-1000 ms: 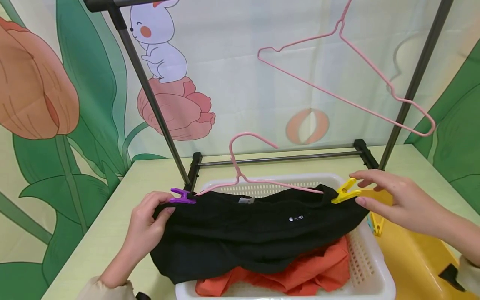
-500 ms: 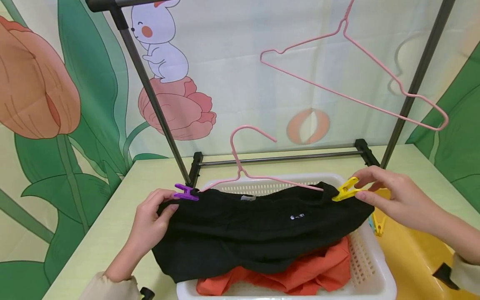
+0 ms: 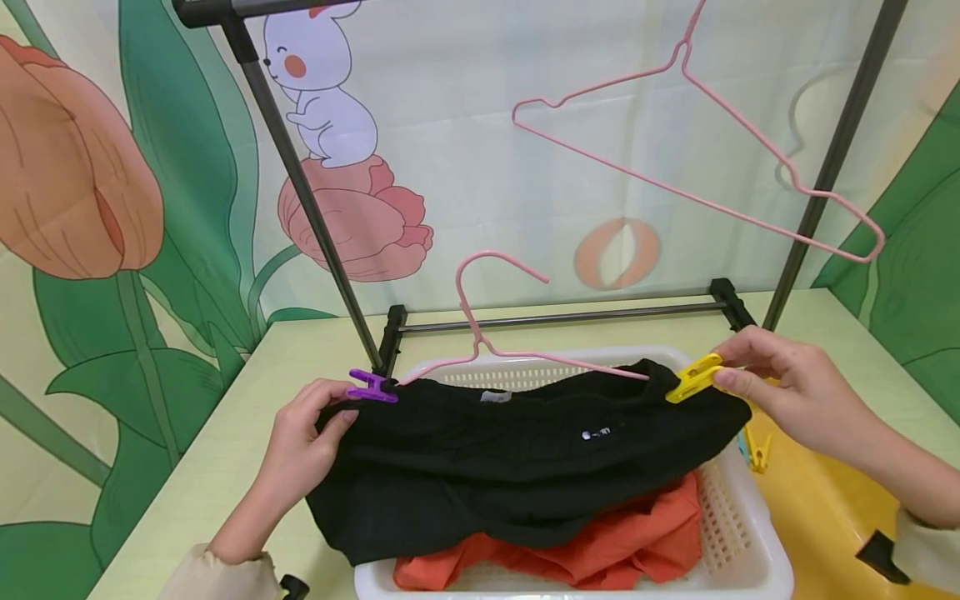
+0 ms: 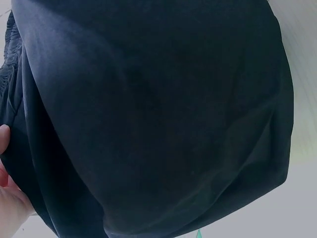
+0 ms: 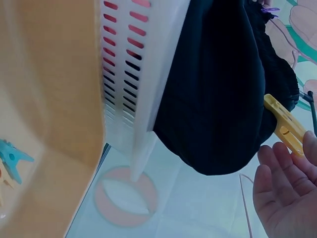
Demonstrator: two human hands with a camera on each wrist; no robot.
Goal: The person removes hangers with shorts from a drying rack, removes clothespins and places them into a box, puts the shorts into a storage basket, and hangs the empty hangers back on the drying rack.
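Black shorts with a gathered waistband hang in front of a pink clothes hanger, over the basket. My left hand pinches their left edge between thumb and fingers, beside a purple clothespin clipped at the waistband. At the right end, my right hand pinches a yellow clothespin by its handles, which lie close together; its tip is at the waistband. In the right wrist view the thumb and fingers meet at the yellow clothespin's end. Shorts fill most of the left wrist view and hide much of the hanger.
A white perforated basket holds orange cloth under the shorts. To the right, a yellow tub contains more clothespins, including a blue one. Behind stands a dark rack, with another pink hanger hanging in front of the backdrop.
The shorts and their hanger have risen slightly. My right fingers have squeezed the yellow clothespin's handles closer together. The hanging hanger has swung a little.
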